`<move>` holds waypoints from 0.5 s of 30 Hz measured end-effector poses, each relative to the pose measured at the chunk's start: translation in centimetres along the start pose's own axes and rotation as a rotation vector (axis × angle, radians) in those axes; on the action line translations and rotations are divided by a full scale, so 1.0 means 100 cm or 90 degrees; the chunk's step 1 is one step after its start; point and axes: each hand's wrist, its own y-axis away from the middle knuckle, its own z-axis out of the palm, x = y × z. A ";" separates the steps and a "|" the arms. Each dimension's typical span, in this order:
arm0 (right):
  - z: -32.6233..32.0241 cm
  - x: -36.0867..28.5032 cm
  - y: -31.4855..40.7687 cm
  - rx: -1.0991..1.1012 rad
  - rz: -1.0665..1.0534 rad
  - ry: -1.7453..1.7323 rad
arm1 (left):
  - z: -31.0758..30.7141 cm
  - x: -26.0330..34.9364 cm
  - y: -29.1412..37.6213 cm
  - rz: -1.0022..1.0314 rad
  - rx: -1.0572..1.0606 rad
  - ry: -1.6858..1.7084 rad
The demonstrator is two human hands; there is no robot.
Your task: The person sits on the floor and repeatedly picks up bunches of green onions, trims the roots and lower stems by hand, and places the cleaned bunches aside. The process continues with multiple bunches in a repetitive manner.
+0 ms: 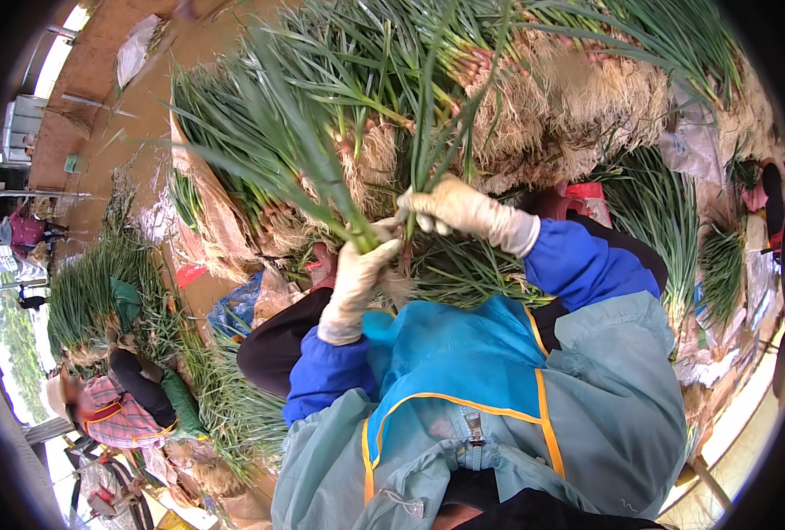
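White knit work gloves cover both hands, which are close together above my lap. My left hand (358, 281) grips the lower stems of a bunch of green onions (323, 175); its leaves point up and away, slightly blurred. My right hand (455, 207) has its thumb and fingers closed on a thin green onion stalk (421, 156), whose leaves rise past the knuckles. Pale roots hang below, between the hands. Just beyond them lies a heap of green onions (372, 66) with tangled roots. Loose leaves (475, 268) lie under my hands.
More green onions (657, 212) lie to the right. On the left a person in a plaid shirt (117, 411) sits by another heap (84, 298). Woven sacking (217, 205) edges the near pile, and a blue plastic bag (237, 301) lies by my left knee. Wet brown floor (147, 112) stretches beyond.
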 end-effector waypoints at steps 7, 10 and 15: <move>0.018 -0.021 -0.016 0.149 0.036 0.737 | 0.037 -0.032 -0.034 -0.087 0.045 0.209; 0.029 0.000 -0.018 0.194 -0.121 0.747 | 0.042 -0.029 -0.030 -0.102 0.058 0.215; 0.033 0.027 -0.019 0.381 -0.143 0.331 | 0.039 0.000 -0.015 -0.039 -0.017 0.334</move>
